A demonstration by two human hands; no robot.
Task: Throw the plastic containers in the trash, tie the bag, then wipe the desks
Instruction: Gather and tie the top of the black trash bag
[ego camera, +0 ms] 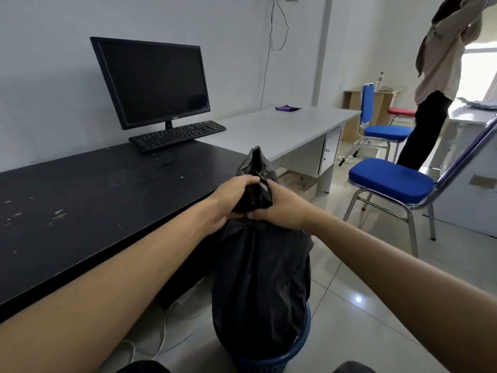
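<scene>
Both hands meet at the gathered neck of the black trash bag (258, 278); the left hand (228, 201) curls its fingers round the neck from one side, the right hand (286, 210) wraps it from the other, the two hands touching under the bunched plastic; a twisted tail of bag stands up just beyond the fingers. Below the fingers the bag's full body drops into a blue basket bin (271, 364) on the tiled floor; white cables (164, 329) trail beside the bin. Left of the fingers lies the black desk (80, 211), its edge just beside the bag; beyond the fingers stretches the grey desk (269, 127), with a dark monitor (153, 82) and black keyboard (177, 134) where the desks meet, and a purple cloth (286, 108) farther off. Right of the fingers stands a blue chair (390, 181); behind it a second blue chair (384, 131) and a standing person (435, 76), well apart from the bag.
</scene>
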